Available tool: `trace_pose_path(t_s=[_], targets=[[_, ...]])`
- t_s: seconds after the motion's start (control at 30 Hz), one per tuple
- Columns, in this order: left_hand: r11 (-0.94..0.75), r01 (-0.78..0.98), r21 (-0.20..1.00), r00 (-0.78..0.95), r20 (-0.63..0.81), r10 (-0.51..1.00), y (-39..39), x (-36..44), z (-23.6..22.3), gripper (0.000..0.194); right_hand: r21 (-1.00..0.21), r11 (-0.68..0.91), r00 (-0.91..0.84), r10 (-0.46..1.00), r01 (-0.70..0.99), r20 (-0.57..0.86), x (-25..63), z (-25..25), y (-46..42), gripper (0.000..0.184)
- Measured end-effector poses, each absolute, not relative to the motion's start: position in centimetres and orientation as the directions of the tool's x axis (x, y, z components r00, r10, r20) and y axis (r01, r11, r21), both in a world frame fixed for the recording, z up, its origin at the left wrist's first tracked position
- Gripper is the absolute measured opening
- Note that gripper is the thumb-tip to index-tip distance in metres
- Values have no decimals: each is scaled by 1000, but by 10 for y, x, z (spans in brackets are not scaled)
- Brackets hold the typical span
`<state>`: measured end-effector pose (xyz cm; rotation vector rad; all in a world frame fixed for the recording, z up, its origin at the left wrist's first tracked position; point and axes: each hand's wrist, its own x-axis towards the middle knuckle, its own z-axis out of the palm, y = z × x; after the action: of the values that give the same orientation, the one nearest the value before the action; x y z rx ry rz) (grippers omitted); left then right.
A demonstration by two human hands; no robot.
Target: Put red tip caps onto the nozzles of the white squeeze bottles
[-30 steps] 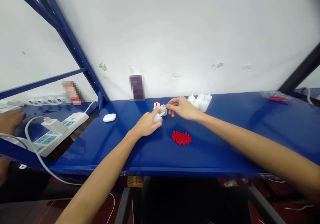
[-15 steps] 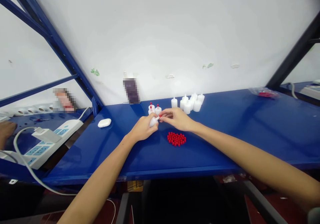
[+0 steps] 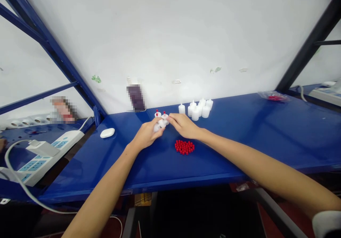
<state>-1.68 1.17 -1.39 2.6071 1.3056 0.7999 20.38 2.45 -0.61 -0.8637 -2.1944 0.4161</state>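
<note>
My left hand [image 3: 147, 133] is wrapped round a small white plastic bottle [image 3: 157, 127], tilted with its nozzle towards the right. The fingers of my right hand [image 3: 183, 125] are pinched together at the nozzle end; they hide the small red cap seen there a moment ago. Just behind my hands stand several white bottles with red-capped tips [image 3: 164, 114], partly covered by my fingers. Nearer the table's front lies a flat cluster of loose red caps [image 3: 184, 147].
Uncapped white bottles [image 3: 195, 114] stand grouped at the back, right of my hands. A white earbud case [image 3: 107, 133] lies at left. A blurred phone [image 3: 136, 98] leans on the wall. A plastic bag with red contents [image 3: 274, 97] lies far right; a power strip [image 3: 53, 153] is beyond the left edge.
My right fingers have closed over the red cap at the bottle's nozzle, so it no longer shows. The view has shifted slightly; the caps and standing bottles look unmoved.
</note>
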Motion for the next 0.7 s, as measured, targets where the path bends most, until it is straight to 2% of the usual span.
trace_pose_path(t_s=[0.13, 0.23, 0.4, 0.5, 0.6, 0.7], targets=[[-510, 801, 313, 293, 538, 791, 20, -37, -12, 30, -504, 615, -480, 788, 606, 385, 211, -11, 36, 43], [-498, 811, 307, 270, 558, 784, 20, -39, -11, 28, -474, 576, -504, 816, 666, 283, 206, -17, 39, 50], [-599, 731, 327, 483, 371, 793, 12, -22, -13, 27, -596, 536, -412, 843, 597, 345, 201, -15, 38, 54], [-607, 699, 378, 548, 262, 794, 6, -12, -13, 29, -590, 559, -424, 828, 583, 366, 215, -9, 32, 44], [-618, 692, 373, 598, 184, 780, 1, -6, -10, 38, -561, 575, -535, 805, 595, 258, 231, -4, 24, 28], [-603, 734, 313, 593, 136, 793, 0, -4, -6, 41, -554, 600, -648, 749, 577, 136, 239, 0, 18, 17]])
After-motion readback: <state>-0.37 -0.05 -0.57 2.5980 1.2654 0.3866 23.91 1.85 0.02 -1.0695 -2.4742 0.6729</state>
